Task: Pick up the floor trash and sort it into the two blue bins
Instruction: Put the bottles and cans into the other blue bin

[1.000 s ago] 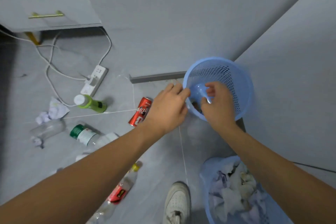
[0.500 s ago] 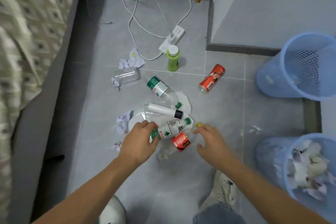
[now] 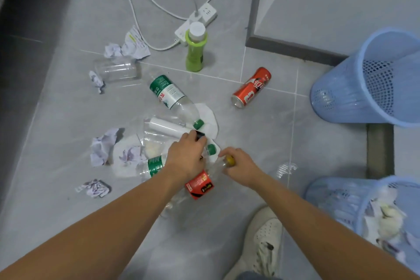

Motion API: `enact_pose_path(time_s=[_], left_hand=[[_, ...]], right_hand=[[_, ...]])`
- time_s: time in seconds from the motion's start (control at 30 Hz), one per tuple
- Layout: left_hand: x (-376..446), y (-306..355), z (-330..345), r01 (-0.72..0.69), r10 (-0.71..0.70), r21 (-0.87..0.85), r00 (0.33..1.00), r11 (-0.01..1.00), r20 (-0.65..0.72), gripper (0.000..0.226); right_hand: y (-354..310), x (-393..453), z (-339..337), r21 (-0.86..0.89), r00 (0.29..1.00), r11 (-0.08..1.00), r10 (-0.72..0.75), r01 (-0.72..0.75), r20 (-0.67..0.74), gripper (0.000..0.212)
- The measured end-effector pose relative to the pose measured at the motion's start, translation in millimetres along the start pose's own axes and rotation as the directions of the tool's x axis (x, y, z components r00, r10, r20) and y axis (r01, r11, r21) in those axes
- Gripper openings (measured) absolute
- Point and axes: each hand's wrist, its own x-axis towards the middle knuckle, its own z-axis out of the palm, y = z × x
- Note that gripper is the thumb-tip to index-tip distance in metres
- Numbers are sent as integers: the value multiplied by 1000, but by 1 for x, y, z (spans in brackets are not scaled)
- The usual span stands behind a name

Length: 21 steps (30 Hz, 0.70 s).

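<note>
Right hand (image 3: 239, 163) fingers curl round the yellow-capped neck of the red-label bottle (image 3: 199, 185). Left hand (image 3: 186, 154) fingers curl down onto the green-label bottle (image 3: 154, 166) mid-pile; can't tell how firmly. Both bins (image 3: 354, 95) sit right.

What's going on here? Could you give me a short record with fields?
Left hand: grips a green-label bottle
Right hand: grips the yellow-capped neck of a red-label bottle
Far blue bin: contents hidden
Near blue bin: crumpled paper
Still on floor: red can, green drink bottle, paper wads
</note>
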Motion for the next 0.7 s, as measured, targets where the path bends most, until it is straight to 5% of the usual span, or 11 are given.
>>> enact_pose_path(time_s=[0.13, 0.27, 0.5, 0.7], left_hand=[[4, 9, 13, 8, -8, 153, 1000, 988, 1, 50], [3, 14, 15, 9, -5, 250, 1000, 968, -14, 51], [-5, 29, -10, -61, 59, 196, 998, 979, 16, 38], [-64, 36, -79, -118, 99, 186, 989, 975, 109, 30]], right_hand=[[11, -2, 0, 308, 993, 944, 113, -117, 32, 26], [15, -8, -5, 391, 988, 908, 141, -152, 57, 10], [11, -44, -36, 427, 996, 900, 91, -86, 9, 12], [-23, -110, -79, 319, 974, 947, 36, 38, -224, 19]])
